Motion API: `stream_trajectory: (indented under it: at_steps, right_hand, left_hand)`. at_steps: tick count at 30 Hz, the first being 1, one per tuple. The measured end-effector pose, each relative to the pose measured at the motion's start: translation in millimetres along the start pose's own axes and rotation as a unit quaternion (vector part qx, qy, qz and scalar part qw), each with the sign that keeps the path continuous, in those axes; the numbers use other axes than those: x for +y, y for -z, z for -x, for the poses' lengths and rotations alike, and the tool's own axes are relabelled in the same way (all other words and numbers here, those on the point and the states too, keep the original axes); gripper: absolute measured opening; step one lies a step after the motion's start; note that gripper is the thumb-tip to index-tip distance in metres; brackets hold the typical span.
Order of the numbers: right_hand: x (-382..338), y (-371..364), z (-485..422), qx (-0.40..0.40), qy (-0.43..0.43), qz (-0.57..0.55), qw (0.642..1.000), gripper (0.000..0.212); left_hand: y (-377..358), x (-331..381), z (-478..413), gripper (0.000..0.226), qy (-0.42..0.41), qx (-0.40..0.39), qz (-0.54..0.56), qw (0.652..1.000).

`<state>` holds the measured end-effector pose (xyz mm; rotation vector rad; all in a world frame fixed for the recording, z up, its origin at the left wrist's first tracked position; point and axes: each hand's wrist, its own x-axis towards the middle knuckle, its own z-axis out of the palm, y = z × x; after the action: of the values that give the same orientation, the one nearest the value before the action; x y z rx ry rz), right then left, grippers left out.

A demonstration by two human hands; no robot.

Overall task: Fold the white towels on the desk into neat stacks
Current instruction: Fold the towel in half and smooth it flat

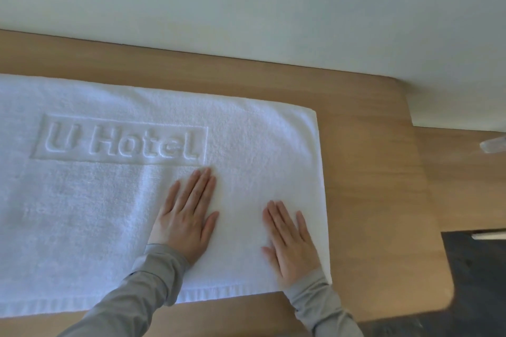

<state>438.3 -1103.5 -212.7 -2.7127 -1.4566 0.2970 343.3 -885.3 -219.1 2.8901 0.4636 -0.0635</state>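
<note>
- Here, one white towel (pixel 95 213) lies flat on the wooden desk (pixel 369 172).
- The towel runs off the left side of the picture, so its left end cannot be seen.
- Its right end stops short of the desk's right edge, and bare wood shows there.
- Its near side lies close to the desk's front edge, with a thin strip of wood in front of it.
- Its far side leaves a band of bare wood before the pale wall (pixel 273 8) at the desk's back edge.
- Raised letters (pixel 123 142) in a box on the towel say "U Hotel".
- The left hand (pixel 189 216) rests flat on the towel, just below the right end of the letters.
- Its fingers are straight and close together, and its thumb sticks out to the side.
- The right hand (pixel 290 238) rests flat on the towel too, near the towel's right edge.
- Its fingers are straight, with the little finger a bit apart and the thumb out to the side.
- The two hands are near each other but not touching.
- Both arms wear grey sleeves (pixel 142 290).
- A dark floor (pixel 479 282) shows past the desk's front right corner.
- A small clear thing (pixel 492 145) sits at the far right, too blurry to name.
</note>
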Motion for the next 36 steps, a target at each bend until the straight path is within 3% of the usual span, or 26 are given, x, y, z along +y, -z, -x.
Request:
stream_trajectory:
  at_steps: [4, 6, 10, 18, 22, 25, 29, 31, 32, 34, 36]
  right_hand:
    - [30.8, 3.1, 27.2, -0.006, -0.222, -0.083, 0.971, 0.071]
    - [23.9, 7.6, 30.4, 0.015, -0.282, -0.11, 0.953, 0.077]
    - [-7.7, -0.2, 33.0, -0.018, -0.141, -0.061, 0.988, 0.065]
    - [28.2, 6.0, 61.5, -0.075, -0.218, -0.109, 0.967, 0.075]
    - [68.1, 40.1, 32.0, -0.013, -0.226, -0.189, 0.956, 0.06]
    - [109.2, 61.9, -16.2, 0.013, -0.195, -0.204, 0.959, 0.059]
    - [151.4, 85.6, -91.7, -0.035, -0.13, -0.21, 0.968, 0.056]
    - [164.5, 96.4, -126.9, -0.062, -0.108, -0.223, 0.967, 0.055]
    - [168.3, 101.0, -142.8, -0.078, -0.1, -0.233, 0.964, 0.055]
    - [170.3, 107.2, -170.7, -0.105, -0.086, -0.267, 0.954, 0.055]
    - [168.3, 109.5, -194.3, -0.122, -0.095, -0.307, 0.939, 0.054]
  left_hand:
    - [3.2, 0.7, -0.9, 0.061, 0.002, -0.01, 0.0, 1.0]
    - [5.5, 1.1, -1.0, 0.062, 0.002, -0.016, -0.002, 1.0]
    - [9.7, 1.9, -2.3, 0.063, 0.002, -0.027, -0.001, 1.0]
    - [18.2, 3.9, -2.5, 0.067, 0.009, -0.044, -0.008, 0.999]
    - [21.3, 7.3, -4.1, 0.068, 0.017, -0.053, -0.012, 0.998]
    - [20.8, 18.8, -4.6, 0.071, 0.065, -0.045, -0.003, 0.997]
    - [10.5, 58.4, 5.1, 0.082, 0.191, 0.031, 0.073, 0.978]
    - [7.4, 93.6, 14.3, 0.077, 0.319, 0.092, 0.147, 0.932]
    - [7.5, 113.3, 19.2, 0.073, 0.394, 0.137, 0.189, 0.889]
    - [11.1, 150.6, 28.1, 0.075, 0.558, 0.22, 0.264, 0.756]
    - [15.0, 176.3, 35.5, 0.081, 0.696, 0.245, 0.326, 0.591]
